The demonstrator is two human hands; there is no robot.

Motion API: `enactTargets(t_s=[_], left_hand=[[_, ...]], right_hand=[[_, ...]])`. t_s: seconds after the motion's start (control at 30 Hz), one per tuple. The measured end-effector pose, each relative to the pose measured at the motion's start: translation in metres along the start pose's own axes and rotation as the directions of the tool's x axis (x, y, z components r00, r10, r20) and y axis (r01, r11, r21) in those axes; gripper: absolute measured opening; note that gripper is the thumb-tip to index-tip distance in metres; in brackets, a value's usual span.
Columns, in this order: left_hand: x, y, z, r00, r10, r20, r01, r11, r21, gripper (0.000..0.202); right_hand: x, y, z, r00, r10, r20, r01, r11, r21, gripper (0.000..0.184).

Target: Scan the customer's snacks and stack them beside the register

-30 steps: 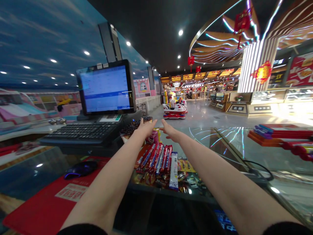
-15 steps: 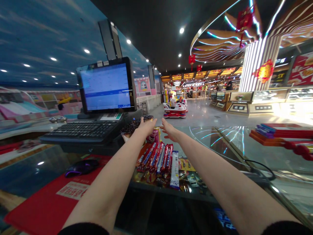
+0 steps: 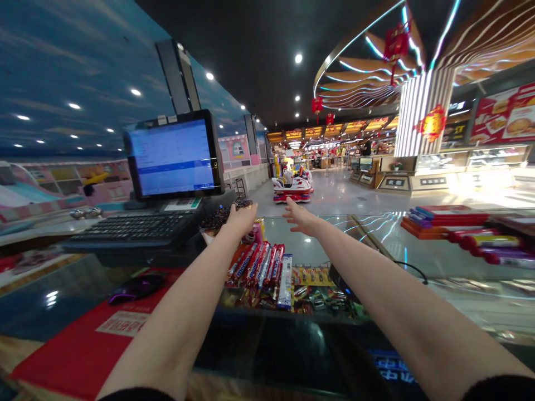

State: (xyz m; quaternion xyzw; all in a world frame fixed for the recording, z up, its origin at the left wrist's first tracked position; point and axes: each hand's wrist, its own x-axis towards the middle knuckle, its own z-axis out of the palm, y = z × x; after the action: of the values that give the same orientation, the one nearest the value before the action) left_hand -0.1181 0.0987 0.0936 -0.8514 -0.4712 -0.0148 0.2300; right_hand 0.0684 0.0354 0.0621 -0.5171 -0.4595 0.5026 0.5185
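Both my arms reach forward over a glass counter (image 3: 276,334). My left hand (image 3: 243,219) is open beside a heap of small dark items (image 3: 221,217) and above a pink package (image 3: 256,231); its palm side is hidden. Farther right, my right hand (image 3: 301,217) hangs open over the glass, fingers apart and holding nothing. Between my forearms lie several red Mentos candy rolls (image 3: 254,264) in a slanted row. A white and blue stick pack (image 3: 285,281) rests at the row's right end, next to a yellow card of small items (image 3: 311,275).
To the left stand a monitor (image 3: 171,159), a keyboard (image 3: 129,229) and a mouse (image 3: 137,288) on a red mat (image 3: 79,345). Stacked boxes (image 3: 445,217) and colourful tubes (image 3: 493,242) lie at right. A black cable (image 3: 412,268) curves over the counter. Beyond is a kiddie ride (image 3: 291,184).
My hands have moved farther apart, the right one shifting rightward. The view has turned slightly to the right, so the monitor and candy sit farther left.
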Motion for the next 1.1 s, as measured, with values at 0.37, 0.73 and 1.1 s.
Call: enactTargets(t_s=[0.37, 0.73, 1.1], left_hand=[[-0.026, 0.060, -0.011, 0.992, 0.079, -0.101, -0.085, 0.995, -0.053, 0.057], [-0.016, 0.139, -0.029, 0.966, 0.161, -0.201, -0.221, 0.917, -0.331, 0.045], [-0.006, 0.236, -0.085, 0.919, 0.338, -0.204, -0.391, 0.852, -0.349, 0.038]], right_hand=[[-0.057, 0.004, -0.083, 0.998, 0.019, -0.054, -0.020, 1.000, -0.011, 0.075], [-0.124, 0.037, -0.180, 0.975, 0.003, -0.221, -0.007, 1.000, -0.017, 0.068], [-0.201, 0.063, -0.269, 0.899, -0.032, -0.437, 0.019, 0.999, -0.033, 0.062]])
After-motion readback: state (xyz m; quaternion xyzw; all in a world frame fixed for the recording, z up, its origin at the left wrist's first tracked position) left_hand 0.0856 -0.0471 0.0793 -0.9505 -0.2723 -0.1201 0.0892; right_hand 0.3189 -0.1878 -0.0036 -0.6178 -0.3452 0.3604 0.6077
